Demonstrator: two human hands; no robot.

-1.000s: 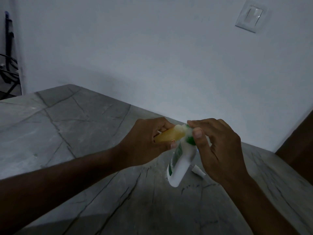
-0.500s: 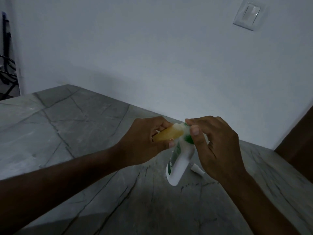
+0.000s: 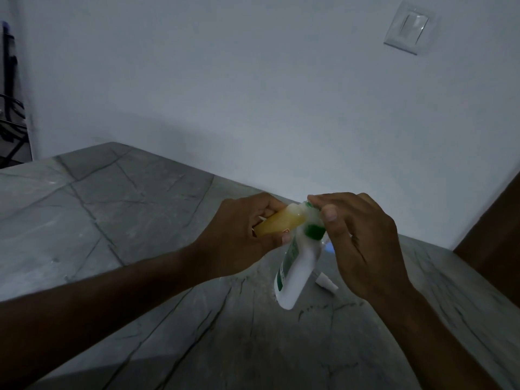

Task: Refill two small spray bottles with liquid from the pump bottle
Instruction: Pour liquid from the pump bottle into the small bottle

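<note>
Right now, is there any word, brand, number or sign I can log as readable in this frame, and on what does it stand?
No text can be read.
Pump bottle: green label along its side, print too blurred to read.
Small spray bottle: a reddish mark near the left hand's thumb, illegible.
Wall switch: no marking visible.

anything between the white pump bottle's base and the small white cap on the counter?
Head view: only bare grey stone counter lies between the white pump bottle and the small white cap.
</note>
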